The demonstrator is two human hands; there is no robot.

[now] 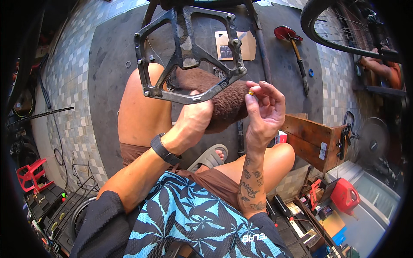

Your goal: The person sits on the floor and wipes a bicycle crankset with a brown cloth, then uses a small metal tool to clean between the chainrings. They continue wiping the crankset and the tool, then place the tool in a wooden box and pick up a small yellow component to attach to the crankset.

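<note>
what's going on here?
A person is working with bare hands below a black metal bike pedal. The left hand grips a fluffy brown cloth, partly hidden by the pedal in this view. The right hand pinches a small gold-coloured part between thumb and finger. Beyond, a red-and-black saddle on a post and a piece of cardboard lie on the dark mat.
</note>
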